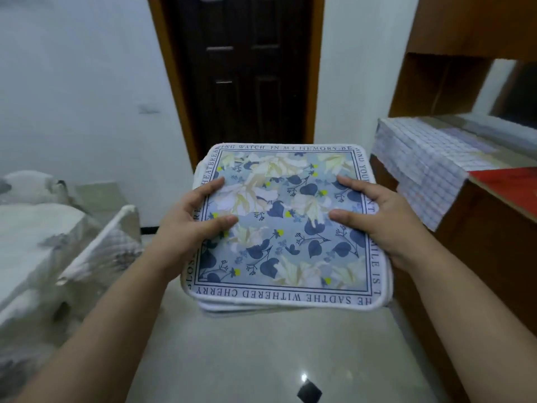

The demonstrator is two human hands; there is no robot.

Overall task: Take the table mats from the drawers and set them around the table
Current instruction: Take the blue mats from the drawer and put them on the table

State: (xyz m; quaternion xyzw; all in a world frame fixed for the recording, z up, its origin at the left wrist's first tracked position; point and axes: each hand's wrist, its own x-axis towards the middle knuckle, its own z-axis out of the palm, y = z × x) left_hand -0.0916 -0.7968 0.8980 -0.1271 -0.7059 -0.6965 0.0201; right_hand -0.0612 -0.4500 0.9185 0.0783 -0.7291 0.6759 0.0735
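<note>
Table mats [286, 225] stacked, both hands gripping opposite edges, thumbs on top, arms outstretched

L hand [188, 228] bare | R hand [377, 222] bare | forearms bare to frame edge

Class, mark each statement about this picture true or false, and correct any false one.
1. The left hand and the right hand both grip the stack of mats. True.
2. The stack rests on a table. False: it is held in the air above the floor.
3. The top mat has a blue floral print with a border of lettering. True.
4. The door behind is white. False: it is dark brown.
5. A checked cloth hangs over the wooden unit at the right. True.
</note>
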